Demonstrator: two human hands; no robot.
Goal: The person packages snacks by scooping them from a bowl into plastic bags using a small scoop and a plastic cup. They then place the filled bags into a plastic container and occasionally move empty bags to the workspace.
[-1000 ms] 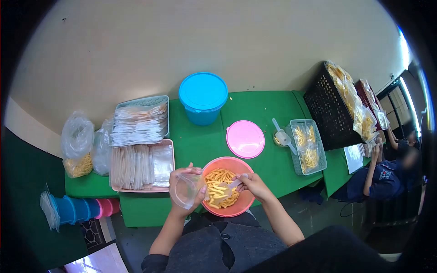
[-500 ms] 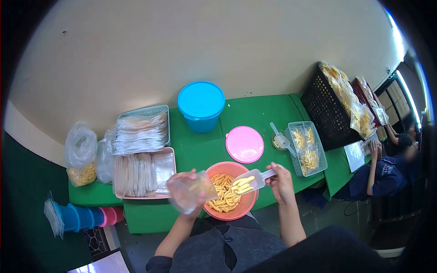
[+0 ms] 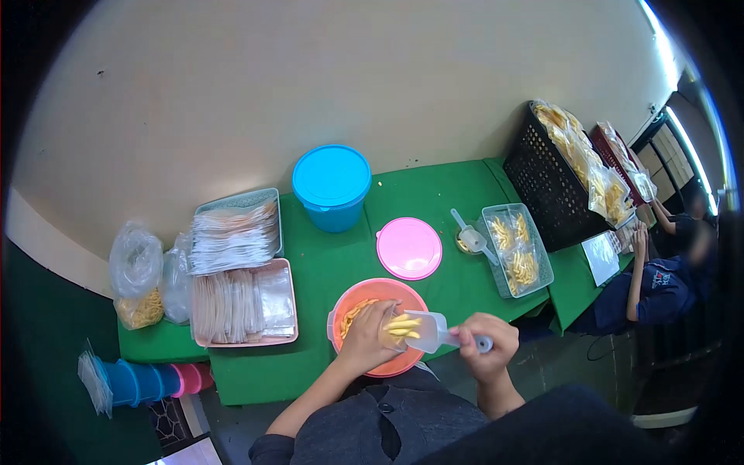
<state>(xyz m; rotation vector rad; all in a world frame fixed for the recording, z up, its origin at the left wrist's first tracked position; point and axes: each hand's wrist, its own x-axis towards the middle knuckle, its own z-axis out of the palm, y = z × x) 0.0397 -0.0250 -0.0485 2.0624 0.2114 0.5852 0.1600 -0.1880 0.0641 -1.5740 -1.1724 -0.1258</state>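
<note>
Orange plastic forms the bowl (image 3: 376, 288), with yellow snack sticks (image 3: 353, 314) inside. Above it, the left hand (image 3: 370, 339) has its fingers curled round a clear bag (image 3: 393, 327). Over the bowl's right side, the right hand (image 3: 487, 349) clasps the handle of a translucent scoop (image 3: 431, 335), its stick-laden end at the bag's opening. Beyond the bowl lies a pink lid (image 3: 409, 248); farther past it stands a blue tub (image 3: 332, 186), and left of it sits a pink tray (image 3: 291, 332) of flat bags
</note>
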